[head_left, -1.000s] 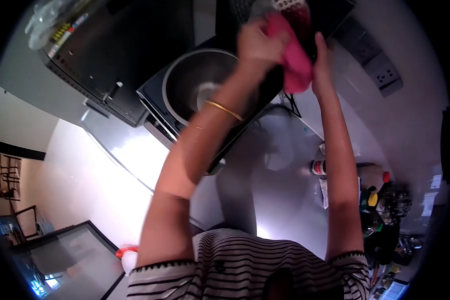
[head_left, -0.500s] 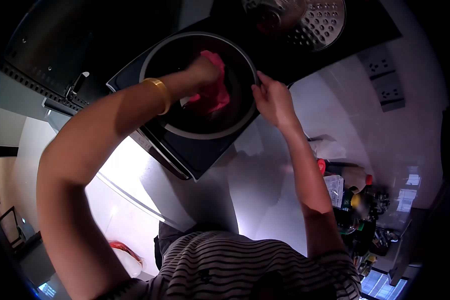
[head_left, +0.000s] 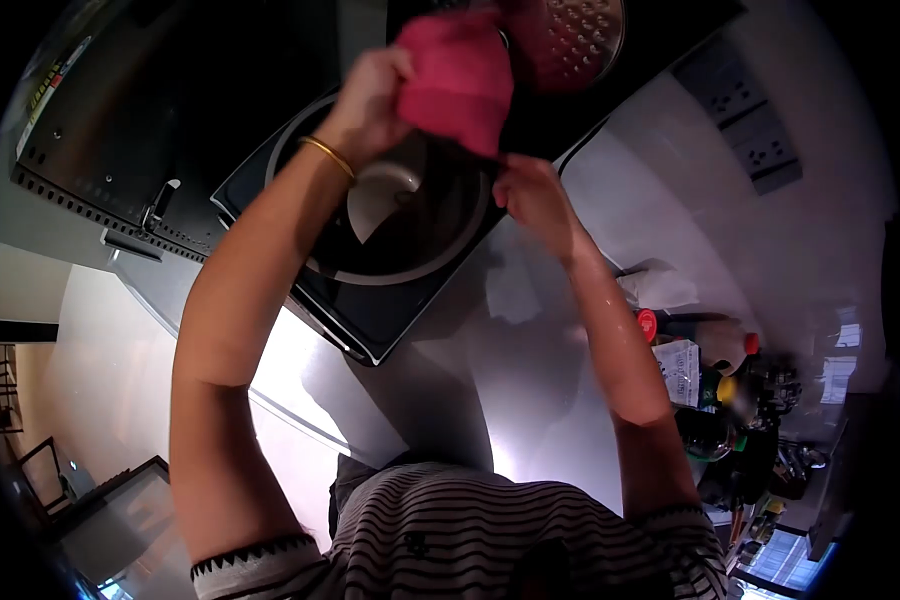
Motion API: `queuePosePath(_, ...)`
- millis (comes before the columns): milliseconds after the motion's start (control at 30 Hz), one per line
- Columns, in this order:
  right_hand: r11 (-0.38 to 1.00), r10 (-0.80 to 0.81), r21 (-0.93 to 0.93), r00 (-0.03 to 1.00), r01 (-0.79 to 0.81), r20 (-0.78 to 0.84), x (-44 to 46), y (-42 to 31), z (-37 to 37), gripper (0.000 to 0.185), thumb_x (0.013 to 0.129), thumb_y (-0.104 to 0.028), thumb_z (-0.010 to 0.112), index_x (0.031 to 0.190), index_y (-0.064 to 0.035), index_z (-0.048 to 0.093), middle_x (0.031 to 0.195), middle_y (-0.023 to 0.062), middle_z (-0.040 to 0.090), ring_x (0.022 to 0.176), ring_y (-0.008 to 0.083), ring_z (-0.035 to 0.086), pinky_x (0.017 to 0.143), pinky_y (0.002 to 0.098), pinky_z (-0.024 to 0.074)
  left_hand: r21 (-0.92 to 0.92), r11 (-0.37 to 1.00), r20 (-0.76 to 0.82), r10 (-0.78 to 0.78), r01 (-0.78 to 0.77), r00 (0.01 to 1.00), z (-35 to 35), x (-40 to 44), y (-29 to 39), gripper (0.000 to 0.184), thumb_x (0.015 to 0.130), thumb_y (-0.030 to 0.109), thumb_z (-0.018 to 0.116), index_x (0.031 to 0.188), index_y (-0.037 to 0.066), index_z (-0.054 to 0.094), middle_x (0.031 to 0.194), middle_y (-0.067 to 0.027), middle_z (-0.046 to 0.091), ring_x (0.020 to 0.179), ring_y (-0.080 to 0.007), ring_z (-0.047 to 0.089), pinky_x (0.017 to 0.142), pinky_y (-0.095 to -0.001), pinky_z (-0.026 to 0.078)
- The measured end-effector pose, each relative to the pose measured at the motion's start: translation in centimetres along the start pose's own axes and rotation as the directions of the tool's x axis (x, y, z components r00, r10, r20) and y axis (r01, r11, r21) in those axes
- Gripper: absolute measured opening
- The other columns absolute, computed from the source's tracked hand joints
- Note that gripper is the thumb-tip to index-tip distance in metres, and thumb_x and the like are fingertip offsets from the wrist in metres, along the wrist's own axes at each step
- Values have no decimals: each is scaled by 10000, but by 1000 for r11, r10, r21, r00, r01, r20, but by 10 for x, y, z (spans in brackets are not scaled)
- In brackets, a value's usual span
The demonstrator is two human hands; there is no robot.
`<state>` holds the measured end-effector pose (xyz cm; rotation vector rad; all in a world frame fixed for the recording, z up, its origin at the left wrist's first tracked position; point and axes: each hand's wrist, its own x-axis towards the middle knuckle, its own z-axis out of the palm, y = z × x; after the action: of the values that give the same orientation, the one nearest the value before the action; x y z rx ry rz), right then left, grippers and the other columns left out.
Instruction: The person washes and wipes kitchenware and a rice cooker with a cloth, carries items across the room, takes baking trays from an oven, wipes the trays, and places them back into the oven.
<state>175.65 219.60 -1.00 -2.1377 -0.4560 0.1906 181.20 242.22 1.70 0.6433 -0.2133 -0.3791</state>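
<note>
A pink cloth [head_left: 460, 85] hangs spread out above the far side of a round dark pot [head_left: 410, 225], blocking part of its rim. My left hand [head_left: 372, 100], with a gold bangle at the wrist, grips the cloth's left edge. Close to the cloth's lower right corner is my right hand [head_left: 532, 195], its fingers curled at the pot's right side; what they hold, if anything, is too dark to make out. The pot rests on a dark cooktop [head_left: 370, 325], and a pale patch shows on its inner bottom.
A perforated metal disc [head_left: 582, 40] lies beyond the cloth. Wall sockets [head_left: 745, 120] are at the upper right. Bottles [head_left: 710, 430] and a labelled packet [head_left: 678, 370] crowd the right side. A black perforated appliance [head_left: 150, 130] stands at the left.
The cloth has come up out of the pot with my left hand and is now spread above the far rim. My right hand has shifted slightly left, its fingers now curled.
</note>
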Motion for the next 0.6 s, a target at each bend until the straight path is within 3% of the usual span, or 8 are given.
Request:
queuePosePath(67,927,222,347,952,-140,-211,-15,-16,-4,315,872,-142,409,1083,9,586,649,23,503,503,87,433,478,260,387,-55,992,-24,111,-112,994,15,-12,26,156,684,51,419,800,54,522,832,-76,558,810,-216,577,783,-363,502)
queuePosePath(133,927,196,362,945,-92,-261,-28,-14,-1,353,897,-253,428,1133,-23,553,760,59,606,585,107,550,524,234,414,-127,985,64,123,-114,990,30,-26,40,189,696,70,423,849,28,524,859,-95,573,854,-231,577,823,-388,492)
queuePosePath(200,637,298,764,947,-102,-121,-36,-35,11,378,908,-289,438,1178,-33,504,887,77,611,718,137,599,597,264,462,-281,953,129,157,-116,979,49,-41,44,209,704,83,425,865,14,539,896,-111,584,866,-240,578,836,-398,484)
queuePosePath(267,105,118,969,970,-224,212,-46,-75,15,404,907,-322,449,1202,-46,464,1011,87,587,874,170,601,707,304,485,-193,966,6,175,-170,985,61,-58,33,242,717,93,422,901,-4,545,887,-101,595,830,-217,585,805,-356,487)
queuePosePath(433,71,184,987,975,-143,128,-55,-77,41,297,893,-221,462,1149,-77,506,1101,98,561,1036,213,551,852,364,461,575,806,-135,267,-144,954,40,-74,15,265,729,-9,482,987,15,540,899,-62,574,832,-140,563,776,-291,461)
queuePosePath(467,122,205,985,974,-124,97,-55,-75,46,285,882,-182,487,1143,-72,507,1092,90,565,1030,204,550,845,372,463,572,808,-125,256,-141,959,42,-73,5,265,729,-9,482,987,15,540,899,-62,574,832,-140,563,776,-291,461)
queuePosePath(533,161,197,983,979,-89,57,-49,-76,49,235,852,-104,540,1086,-74,538,993,56,596,880,147,584,771,288,468,728,653,-183,479,-209,859,47,-74,-16,331,771,-46,496,1085,60,504,965,-43,569,873,-131,565,790,-236,451)
queuePosePath(600,321,256,941,946,111,-199,-32,-78,42,191,844,-58,542,1034,-57,569,915,34,608,804,113,586,707,232,468,977,-25,169,692,-210,702,38,-62,-21,419,804,46,570,1208,56,460,1197,-160,479,1087,-256,505,914,-324,414)
